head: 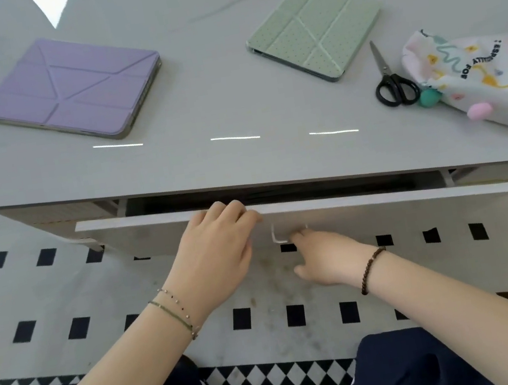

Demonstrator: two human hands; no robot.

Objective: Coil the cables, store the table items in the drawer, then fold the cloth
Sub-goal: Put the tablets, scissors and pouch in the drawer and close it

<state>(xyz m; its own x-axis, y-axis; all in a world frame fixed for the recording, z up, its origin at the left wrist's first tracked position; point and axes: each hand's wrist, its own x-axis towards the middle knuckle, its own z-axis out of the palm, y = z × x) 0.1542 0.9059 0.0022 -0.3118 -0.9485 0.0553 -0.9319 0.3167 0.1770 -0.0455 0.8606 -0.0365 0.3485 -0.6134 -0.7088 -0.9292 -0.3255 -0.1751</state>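
The drawer (381, 205) under the grey table (233, 112) stands slightly open, showing a dark gap. My left hand (218, 248) curls its fingers over the top edge of the drawer front. Lower down, my right hand (323, 258) hooks its fingers on the white drawer handle (278, 236). On the table lie a purple tablet case (73, 87) at the left, a green dotted tablet case (315, 31) at the right, black-handled scissors (392, 84), and a printed cloth (474, 80) with pom-poms at the far right. No cables are visible.
A checkered black-and-white rug (67, 321) covers the floor below the drawer. My knees in dark trousers (422, 362) sit close to the table's front edge.
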